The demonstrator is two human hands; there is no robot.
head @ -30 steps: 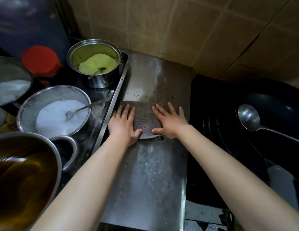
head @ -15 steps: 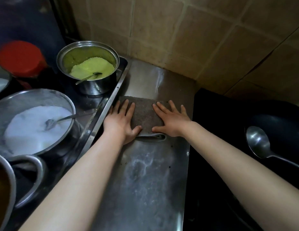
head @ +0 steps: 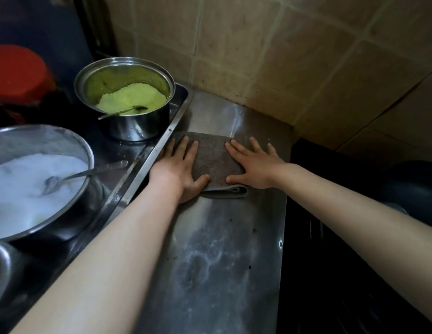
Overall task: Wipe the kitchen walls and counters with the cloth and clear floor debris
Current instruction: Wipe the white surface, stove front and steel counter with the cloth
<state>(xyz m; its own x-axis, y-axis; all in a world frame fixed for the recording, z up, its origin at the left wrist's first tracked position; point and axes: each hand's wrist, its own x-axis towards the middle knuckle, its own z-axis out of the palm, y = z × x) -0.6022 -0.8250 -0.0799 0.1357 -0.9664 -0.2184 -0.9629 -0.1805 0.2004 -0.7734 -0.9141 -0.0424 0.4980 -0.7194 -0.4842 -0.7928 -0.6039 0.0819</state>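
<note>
on the steel counter (head: 224, 256), near its far end, a folded grey-brown cloth (head: 216, 162) lies flat under both palms. the left hand (head: 176, 169) presses its left part with straight, spread fingers, thumb laid along the near fold; the right hand (head: 254, 167) presses the right part the same way. neither hand curls round the cloth: both are flat and open, bearing down on it.

the step looks like a push-wipe along the counter toward the tiled wall (head: 282, 68). to do it well, i judge the pressure should stay even across both palms so the fold does not ride up, and the stroke should run right into the seam where steel meets tile, where grime seems to collect. the left hand sits just beside the raised rim of the steel tray (head: 178, 100), so drifting left risks catching that edge.

the counter is narrow, with cloudy smears and a few dark specks on the stretch nearer the person, which likely wants another pass. left of it the tray holds a pot of yellow-green powder (head: 128, 97) with a spoon in it; nearer stands a bowl of white powder (head: 34, 179), also with a spoon, and a red lid (head: 19, 71) shows behind. to the right lies a dark stove area, too dim to read. the tiles are tan with stained grout.
</note>
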